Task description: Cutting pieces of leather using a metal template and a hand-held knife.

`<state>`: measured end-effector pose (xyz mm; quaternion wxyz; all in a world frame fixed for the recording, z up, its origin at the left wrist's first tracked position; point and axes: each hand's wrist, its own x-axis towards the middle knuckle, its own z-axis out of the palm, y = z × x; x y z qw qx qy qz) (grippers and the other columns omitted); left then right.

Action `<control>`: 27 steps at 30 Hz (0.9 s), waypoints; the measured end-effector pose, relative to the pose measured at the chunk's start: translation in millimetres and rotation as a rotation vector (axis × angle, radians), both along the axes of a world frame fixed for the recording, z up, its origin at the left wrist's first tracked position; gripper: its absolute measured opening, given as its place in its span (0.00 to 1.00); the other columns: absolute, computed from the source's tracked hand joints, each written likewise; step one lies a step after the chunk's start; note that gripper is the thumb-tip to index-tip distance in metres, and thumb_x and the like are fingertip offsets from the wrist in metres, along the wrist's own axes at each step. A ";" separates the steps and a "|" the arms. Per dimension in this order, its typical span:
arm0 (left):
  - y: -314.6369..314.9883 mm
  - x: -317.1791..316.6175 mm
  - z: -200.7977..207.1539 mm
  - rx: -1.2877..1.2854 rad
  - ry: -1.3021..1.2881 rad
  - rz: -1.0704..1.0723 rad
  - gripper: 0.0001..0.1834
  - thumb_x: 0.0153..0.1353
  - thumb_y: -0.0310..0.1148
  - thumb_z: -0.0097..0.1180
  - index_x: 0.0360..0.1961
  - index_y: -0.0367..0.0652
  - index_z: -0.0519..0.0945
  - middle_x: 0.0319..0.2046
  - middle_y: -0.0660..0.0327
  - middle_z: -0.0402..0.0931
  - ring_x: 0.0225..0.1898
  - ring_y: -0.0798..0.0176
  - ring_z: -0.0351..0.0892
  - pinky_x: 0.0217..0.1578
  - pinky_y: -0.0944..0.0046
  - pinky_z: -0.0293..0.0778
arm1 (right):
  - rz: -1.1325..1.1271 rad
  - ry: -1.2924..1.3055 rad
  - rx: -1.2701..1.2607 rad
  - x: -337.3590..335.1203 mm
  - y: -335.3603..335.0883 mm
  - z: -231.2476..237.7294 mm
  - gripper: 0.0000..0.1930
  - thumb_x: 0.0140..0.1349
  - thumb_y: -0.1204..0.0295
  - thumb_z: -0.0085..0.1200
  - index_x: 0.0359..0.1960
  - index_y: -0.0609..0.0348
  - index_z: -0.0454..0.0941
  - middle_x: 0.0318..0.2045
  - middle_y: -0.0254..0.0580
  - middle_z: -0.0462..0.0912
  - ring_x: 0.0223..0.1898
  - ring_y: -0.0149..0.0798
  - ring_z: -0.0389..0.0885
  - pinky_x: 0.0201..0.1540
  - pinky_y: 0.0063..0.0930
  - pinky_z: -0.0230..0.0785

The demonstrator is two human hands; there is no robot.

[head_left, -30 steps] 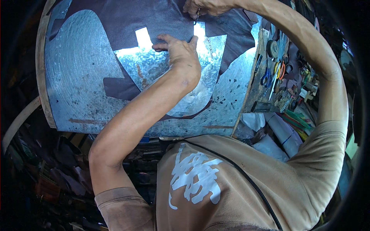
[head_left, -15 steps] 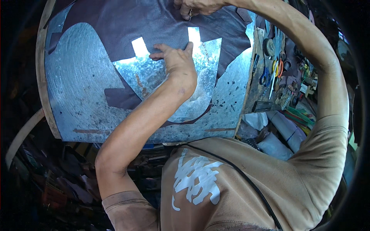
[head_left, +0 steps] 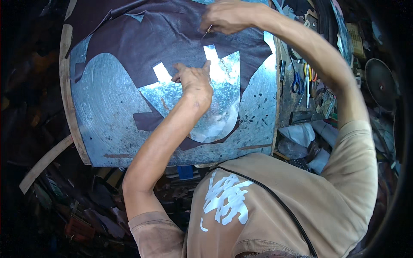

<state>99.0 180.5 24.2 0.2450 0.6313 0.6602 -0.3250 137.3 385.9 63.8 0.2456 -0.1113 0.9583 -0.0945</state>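
My left hand (head_left: 193, 81) lies spread on a shiny metal template (head_left: 223, 103), its thumb by the right tab and its fingers near the left one. The template has two rectangular tabs at its far edge and a rounded near end. Beneath it is dark brown leather (head_left: 172, 41), which shows around the rounded end. Beyond the right tab, my right hand (head_left: 228, 17) is closed over the leather, slightly blurred. A thin, pointed metal tool (head_left: 209, 29) sticks out below its fingers; its exact kind is unclear.
The leather rests on a metal-topped workbench (head_left: 103, 112) with a wooden strip (head_left: 66, 81) along its left edge. To the right are blue-handled scissors (head_left: 297, 84), other hand tools and plastic bags (head_left: 301, 134). A round disc (head_left: 380, 84) stands farther right.
The view has shifted, so the bench sits lower and farther right in the picture. My left hand stays on the template; my right hand still holds the tool beyond the right tab.
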 end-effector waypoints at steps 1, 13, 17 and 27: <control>-1.4 -0.5 2.2 0.025 -0.037 0.007 0.38 0.63 0.30 0.52 0.74 0.53 0.54 0.41 0.52 0.83 0.42 0.48 0.83 0.60 0.43 0.61 | -0.159 0.238 -0.126 19.6 -2.8 -0.2 0.12 0.53 0.67 0.56 0.39 0.51 0.82 0.30 0.43 0.85 0.36 0.50 0.83 0.37 0.43 0.73; -4.1 -39.2 -23.4 0.581 -0.228 -0.016 0.46 0.47 0.64 0.63 0.66 0.58 0.69 0.70 0.56 0.58 0.72 0.43 0.51 0.69 0.41 0.51 | -0.576 0.455 -0.164 85.6 -34.9 -79.0 0.15 0.65 0.64 0.52 0.50 0.50 0.83 0.47 0.47 0.84 0.51 0.48 0.81 0.56 0.41 0.72; -4.5 -39.6 -26.2 0.558 -0.241 -0.006 0.47 0.46 0.66 0.63 0.67 0.59 0.68 0.71 0.58 0.56 0.72 0.43 0.51 0.68 0.40 0.52 | -0.536 0.488 -0.152 81.5 -35.8 -83.4 0.15 0.66 0.63 0.52 0.51 0.48 0.83 0.48 0.46 0.83 0.52 0.48 0.80 0.57 0.41 0.72; -4.1 -39.9 -26.8 0.572 -0.259 -0.001 0.46 0.46 0.63 0.65 0.66 0.58 0.69 0.71 0.56 0.57 0.71 0.42 0.53 0.68 0.39 0.53 | -0.570 0.437 -0.197 78.6 -35.3 -86.3 0.15 0.65 0.66 0.52 0.51 0.52 0.82 0.48 0.46 0.83 0.52 0.49 0.80 0.57 0.40 0.72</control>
